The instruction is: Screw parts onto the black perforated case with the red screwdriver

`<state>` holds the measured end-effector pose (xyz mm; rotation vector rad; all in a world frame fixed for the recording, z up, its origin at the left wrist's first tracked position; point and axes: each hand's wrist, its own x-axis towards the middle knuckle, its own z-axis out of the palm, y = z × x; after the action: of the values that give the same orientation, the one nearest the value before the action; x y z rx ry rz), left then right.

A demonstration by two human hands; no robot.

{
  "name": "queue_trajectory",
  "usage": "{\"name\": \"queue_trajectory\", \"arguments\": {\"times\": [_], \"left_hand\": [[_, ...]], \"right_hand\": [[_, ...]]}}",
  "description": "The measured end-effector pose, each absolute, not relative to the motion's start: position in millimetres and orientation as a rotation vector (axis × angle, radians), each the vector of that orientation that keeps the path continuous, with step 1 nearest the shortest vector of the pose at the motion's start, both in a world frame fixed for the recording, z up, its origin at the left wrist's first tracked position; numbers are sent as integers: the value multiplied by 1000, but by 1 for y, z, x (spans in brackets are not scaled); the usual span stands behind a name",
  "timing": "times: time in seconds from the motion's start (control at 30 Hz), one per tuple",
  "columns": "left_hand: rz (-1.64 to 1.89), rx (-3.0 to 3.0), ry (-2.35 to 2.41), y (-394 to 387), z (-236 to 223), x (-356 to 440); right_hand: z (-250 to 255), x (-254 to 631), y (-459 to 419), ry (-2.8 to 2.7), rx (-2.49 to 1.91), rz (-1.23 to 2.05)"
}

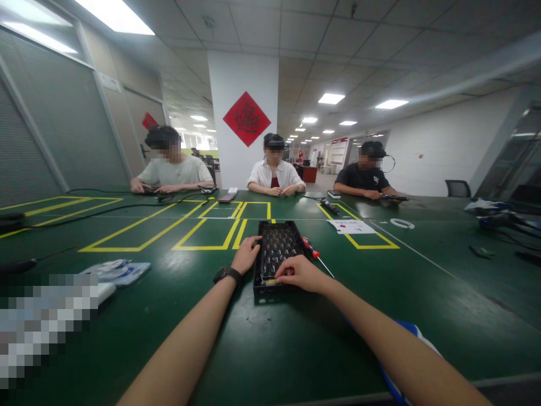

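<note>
A shallow black case (279,288) lies lengthwise in front of me on the green table. Many small metallic pieces (276,243) sit in rows inside it. My left hand (245,255), with a dark watch at the wrist, grips the case's left side, fingertips at the rim. Over the near right corner, my right hand (303,274) has its fingers pinched together low inside the case. Beside those fingertips shows a small yellowish part (269,282); what they hold is too small to make out. A red-and-black screwdriver (311,248) lies just right of the case.
Yellow tape outlines mark the green table (190,338). A printed sheet (352,226) and a white ring (402,224) lie to the right, a plastic packet (122,273) to the left. Cables (507,220) lie far right. Three people sit across the table.
</note>
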<state>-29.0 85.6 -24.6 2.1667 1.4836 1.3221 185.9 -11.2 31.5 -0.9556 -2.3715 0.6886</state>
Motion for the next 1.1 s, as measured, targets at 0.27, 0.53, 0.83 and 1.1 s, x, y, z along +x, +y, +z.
{"name": "queue_trajectory", "arguments": {"times": [0.27, 0.53, 0.83, 1.1], "left_hand": [[1315, 2174, 1468, 82, -22, -30], [1266, 2189, 1485, 81, -19, -29], [1259, 2202, 1497, 82, -20, -30], [1241, 2190, 1503, 85, -22, -30]], "right_hand": [[34, 186, -13, -2377, -961, 697], [32, 186, -12, -2366, -957, 684], [34, 185, -12, -2407, -952, 613], [34, 187, -12, -2403, -945, 673]]}}
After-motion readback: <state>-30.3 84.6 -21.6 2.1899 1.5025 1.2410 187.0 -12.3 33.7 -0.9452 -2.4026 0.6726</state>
